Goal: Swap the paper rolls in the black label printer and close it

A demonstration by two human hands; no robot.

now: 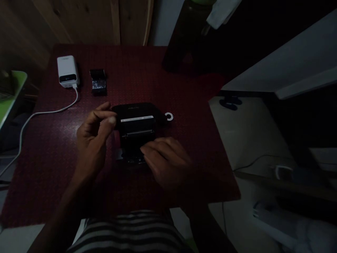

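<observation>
A black device [137,134] with a raised lid lies at the middle of the table, its open bay crossed by a thin shiny bar. A pale strip runs along the lid. My left hand [95,131] is closed at the lid's left edge, thumb and fingers pinched together. My right hand [167,160] reaches over the device's near right side with its fingers together and fingertips at the bay. Whatever lies under those fingertips is hidden. A white ring-shaped piece [169,116] sits just right of the lid.
On the dark red table [195,147], a white power bank [67,70] with a plugged-in white cable [52,112] stands at the back left. Beside it is a small black cartridge-like piece [98,81]. A tall dark bottle-like object [181,35] rises at the back right.
</observation>
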